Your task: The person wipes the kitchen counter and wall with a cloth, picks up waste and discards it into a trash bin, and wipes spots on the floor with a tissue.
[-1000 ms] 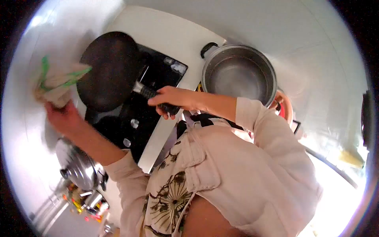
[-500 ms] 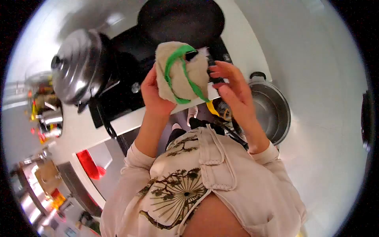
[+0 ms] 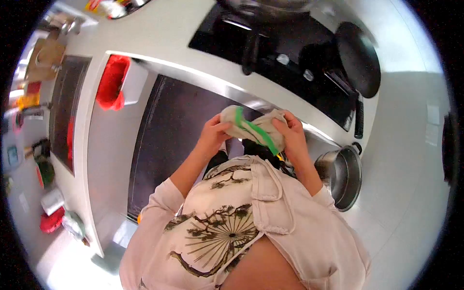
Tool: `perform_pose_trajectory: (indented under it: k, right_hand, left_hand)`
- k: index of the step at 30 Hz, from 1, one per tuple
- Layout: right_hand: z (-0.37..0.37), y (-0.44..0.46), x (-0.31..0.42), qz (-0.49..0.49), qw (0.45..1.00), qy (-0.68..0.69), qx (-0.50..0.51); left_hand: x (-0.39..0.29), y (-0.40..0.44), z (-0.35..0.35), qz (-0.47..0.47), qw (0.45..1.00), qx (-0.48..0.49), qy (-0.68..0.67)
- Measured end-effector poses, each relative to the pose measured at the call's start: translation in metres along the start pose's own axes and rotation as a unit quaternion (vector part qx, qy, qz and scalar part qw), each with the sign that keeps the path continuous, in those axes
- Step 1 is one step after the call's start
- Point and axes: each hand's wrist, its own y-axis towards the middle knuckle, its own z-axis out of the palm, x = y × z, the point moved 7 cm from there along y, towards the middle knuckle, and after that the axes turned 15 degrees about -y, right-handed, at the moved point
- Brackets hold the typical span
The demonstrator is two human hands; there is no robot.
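Note:
A beige cloth with green stripes [image 3: 251, 128] is stretched between my two hands in front of my body. My left hand [image 3: 215, 131] grips its left end, fingers closed on it. At the other end, my right hand [image 3: 292, 133] pinches the bunched cloth. Beyond them is the black cooktop [image 3: 290, 63]. A dark frying pan [image 3: 358, 60] sits at the cooktop's right end, its handle pointing toward me. A deep metal pot [image 3: 344, 176] stands below the counter edge, right of my right hand.
Another pan, partly cut off, is at the top on the cooktop, its black handle [image 3: 250, 53] over the counter edge. A bin with a red liner [image 3: 113, 82] hangs inside the left counter. Several kitchen items, including a wooden board [image 3: 46, 59], are at the far left.
My right hand let go of the pan handle and took hold of the cloth. The cloth moved from the wall side to in front of me. The view has turned left.

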Motion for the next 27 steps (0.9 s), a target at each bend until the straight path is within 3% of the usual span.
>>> perform_pose_trajectory:
  k: [2, 4, 6, 8, 10, 12, 14, 16, 17, 18, 19, 20, 22, 24, 26, 27]
  right_hand:
    - [0.042, 0.006, 0.007, 0.004, 1.0, -0.01, 0.025]
    - [0.079, 0.011, 0.02, -0.041, 0.998, -0.008, 0.054]
    - [0.11, 0.013, 0.029, -0.086, 0.991, -0.043, 0.092]
    - [0.16, 0.005, 0.046, -0.188, 0.932, -0.194, 0.241]
    - [0.2, -0.01, 0.061, -0.241, 0.884, -0.272, 0.294]
    - [0.237, -0.022, 0.057, -0.269, 0.811, -0.357, 0.378]
    - [0.268, -0.034, 0.053, -0.296, 0.768, -0.366, 0.435]
    - [0.282, -0.039, 0.062, -0.356, 0.738, -0.381, 0.429]
    - [0.286, -0.036, 0.066, -0.375, 0.739, -0.352, 0.435]
    - [0.288, -0.03, 0.071, -0.359, 0.757, -0.36, 0.41]
    - [0.29, -0.016, 0.073, -0.424, 0.744, -0.362, 0.368]
    - [0.283, 0.004, 0.066, -0.305, 0.773, -0.453, 0.322]
    - [0.286, 0.028, 0.065, -0.364, 0.778, -0.431, 0.276]
    - [0.29, 0.053, 0.05, -0.402, 0.765, -0.439, 0.246]
    - [0.297, 0.066, 0.018, -0.292, 0.778, -0.448, 0.33]
    - [0.301, 0.067, -0.006, -0.184, 0.781, -0.434, 0.409]
  left_hand:
    - [-0.015, -0.026, -0.06, 0.014, 0.998, -0.06, -0.024]
    - [-0.03, -0.053, -0.119, 0.044, 0.972, -0.199, 0.116]
    - [-0.044, -0.082, -0.143, 0.125, 0.948, -0.253, 0.15]
    - [-0.064, -0.11, -0.155, 0.196, 0.913, -0.311, 0.176]
    - [-0.091, -0.13, -0.109, 0.333, 0.869, -0.203, 0.303]
    - [-0.108, -0.145, -0.069, 0.407, 0.821, -0.16, 0.368]
    - [-0.117, -0.155, -0.053, 0.503, 0.704, -0.119, 0.487]
    - [-0.108, -0.148, -0.066, 0.487, 0.727, -0.108, 0.472]
    - [-0.105, -0.15, -0.075, 0.437, 0.791, -0.153, 0.4]
    - [-0.106, -0.156, -0.081, 0.394, 0.804, -0.172, 0.412]
    - [-0.111, -0.167, -0.083, 0.374, 0.81, -0.212, 0.4]
    - [-0.113, -0.177, -0.086, 0.357, 0.813, -0.249, 0.386]
    - [-0.116, -0.192, -0.092, 0.366, 0.785, -0.307, 0.394]
    - [-0.118, -0.207, -0.104, 0.435, 0.751, -0.381, 0.319]
    - [-0.117, -0.209, -0.114, 0.472, 0.739, -0.411, 0.248]
    - [-0.12, -0.209, -0.112, 0.485, 0.74, -0.406, 0.229]
